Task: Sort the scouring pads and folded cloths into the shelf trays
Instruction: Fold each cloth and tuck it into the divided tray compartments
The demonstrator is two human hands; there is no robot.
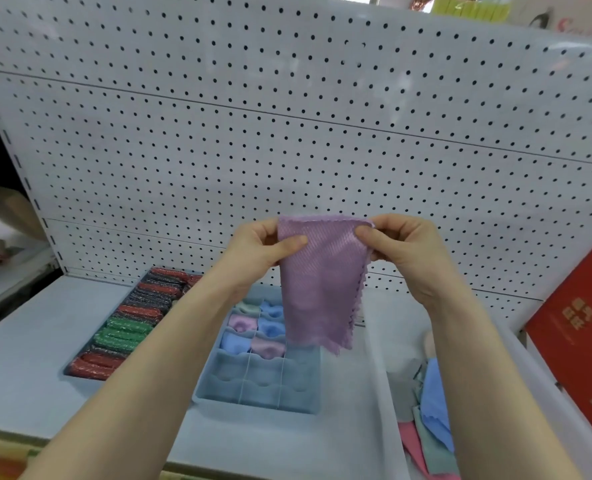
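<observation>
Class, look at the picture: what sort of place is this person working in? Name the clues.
Probably a shop aisle: a white pegboard back panel rises behind a shelf, and trays of scouring pads and rolled cloths sit laid out like stock.

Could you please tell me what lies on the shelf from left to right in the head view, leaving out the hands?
Tray of red, green and dark scouring pads → blue divided tray holding folded cloths → purple cloth held up above it → pile of loose cloths → red box.
</observation>
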